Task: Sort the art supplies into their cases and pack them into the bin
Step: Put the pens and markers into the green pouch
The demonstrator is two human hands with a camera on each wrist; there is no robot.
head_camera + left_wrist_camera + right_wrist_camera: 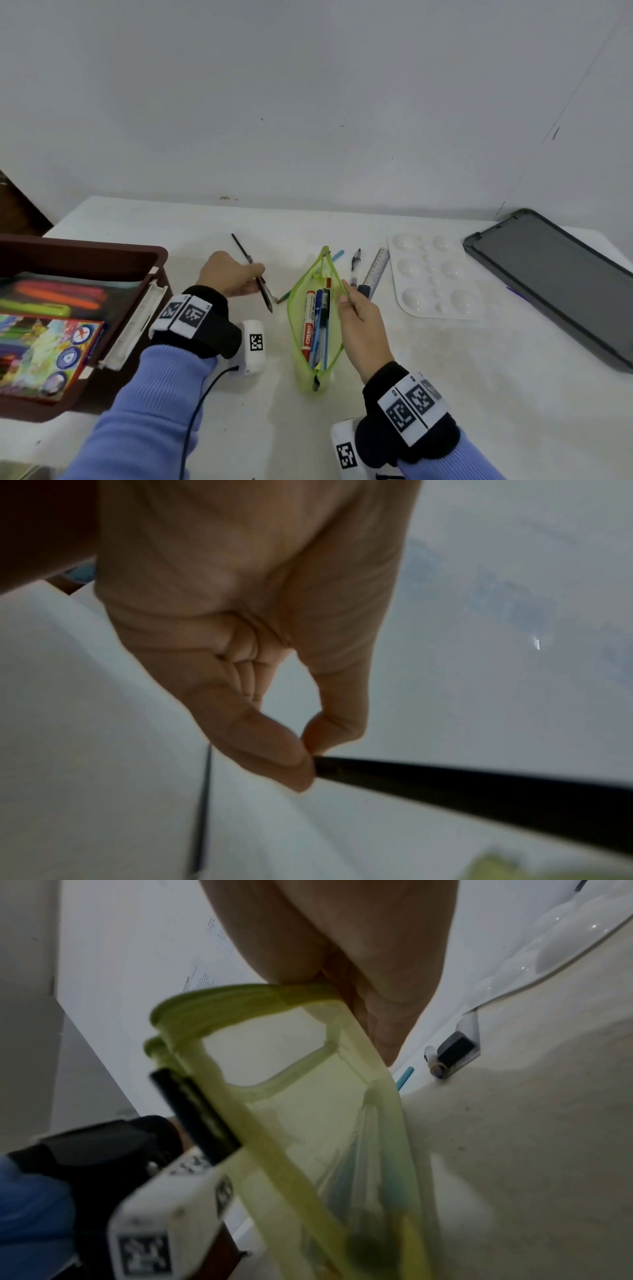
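Observation:
A lime-green mesh pencil pouch (296,329) lies open mid-table with a red marker (308,322) and several pens inside. My right hand (356,308) pinches the pouch's right zipper edge (274,993) and holds it open. My left hand (233,274) pinches a thin black brush or pencil (255,274) just left of the pouch, its tip angled down toward the opening. In the left wrist view the thumb and forefinger (301,750) grip that black shaft (479,785). A brown bin (102,253) at the left holds a colourful pencil box (44,349) and a marker case.
Right of the pouch lie a black pen (355,270), a metal ruler (376,270), a blue pencil tip (337,255) and a green pencil (284,296). A white paint palette (431,277) and a dark grey lid (555,281) sit at the right. The wall stands behind the table.

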